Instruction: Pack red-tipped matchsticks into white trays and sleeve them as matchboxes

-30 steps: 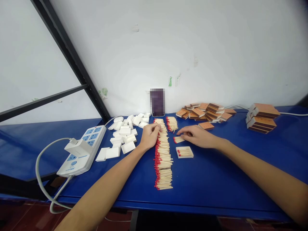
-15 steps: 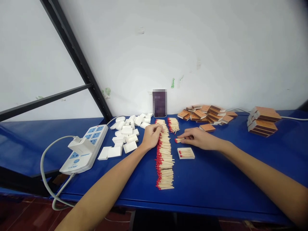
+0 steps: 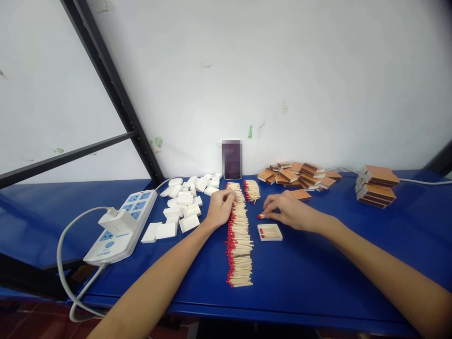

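A long row of red-headed matches [image 3: 240, 245] runs front to back on the blue table. My left hand [image 3: 221, 208] rests at the left side of this row near its far end, fingers pinched together at the match heads; what they hold, if anything, is hidden. My right hand [image 3: 290, 212] is closed on a few matches [image 3: 262, 216], their red heads pointing left from the fingertips. Just below them lies a small white matchbox tray [image 3: 281, 238] with several matches inside. A shorter group of matches [image 3: 252, 190] lies beyond, right of the long row.
White matchbox trays [image 3: 185, 198] are heaped at the left. Orange-brown matchbox sleeves [image 3: 307, 176] pile up at the back, with stacked ones [image 3: 377, 185] farther right. A power strip [image 3: 122, 235] with cables lies far left. A phone [image 3: 232, 160] leans against the wall.
The camera view has tilted slightly up, so everything sits lower in the picture. My right hand has come slightly nearer the tray with its matches. My left hand stays at the row.
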`<state>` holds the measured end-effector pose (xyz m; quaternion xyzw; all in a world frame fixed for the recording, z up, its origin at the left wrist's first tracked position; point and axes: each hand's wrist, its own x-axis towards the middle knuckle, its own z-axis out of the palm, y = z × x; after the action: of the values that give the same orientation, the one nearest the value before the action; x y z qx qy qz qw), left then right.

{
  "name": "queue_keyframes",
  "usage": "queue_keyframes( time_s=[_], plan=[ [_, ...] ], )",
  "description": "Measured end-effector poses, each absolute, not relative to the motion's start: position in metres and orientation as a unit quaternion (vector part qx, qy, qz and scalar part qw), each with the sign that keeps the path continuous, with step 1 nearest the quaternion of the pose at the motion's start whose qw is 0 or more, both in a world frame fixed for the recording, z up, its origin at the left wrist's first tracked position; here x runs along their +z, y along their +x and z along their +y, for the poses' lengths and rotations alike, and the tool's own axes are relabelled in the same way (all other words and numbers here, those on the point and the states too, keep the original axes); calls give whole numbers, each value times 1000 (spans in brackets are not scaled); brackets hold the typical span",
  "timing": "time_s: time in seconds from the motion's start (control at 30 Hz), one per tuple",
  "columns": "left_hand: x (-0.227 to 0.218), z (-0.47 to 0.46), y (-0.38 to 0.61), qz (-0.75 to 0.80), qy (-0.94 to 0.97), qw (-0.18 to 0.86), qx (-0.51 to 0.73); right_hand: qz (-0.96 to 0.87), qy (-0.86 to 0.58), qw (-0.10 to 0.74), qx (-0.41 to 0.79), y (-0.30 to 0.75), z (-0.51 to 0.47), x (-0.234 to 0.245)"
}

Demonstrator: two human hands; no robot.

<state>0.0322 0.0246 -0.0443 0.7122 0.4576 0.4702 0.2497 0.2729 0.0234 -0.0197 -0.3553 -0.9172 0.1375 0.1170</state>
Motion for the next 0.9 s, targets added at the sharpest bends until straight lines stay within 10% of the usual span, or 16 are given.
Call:
queue_keyframes(
  time_s=[0.9],
  plan=[
    [-45,24,32,458,714,253,466,-916,-367,99,128,269,19,-23]
  ],
)
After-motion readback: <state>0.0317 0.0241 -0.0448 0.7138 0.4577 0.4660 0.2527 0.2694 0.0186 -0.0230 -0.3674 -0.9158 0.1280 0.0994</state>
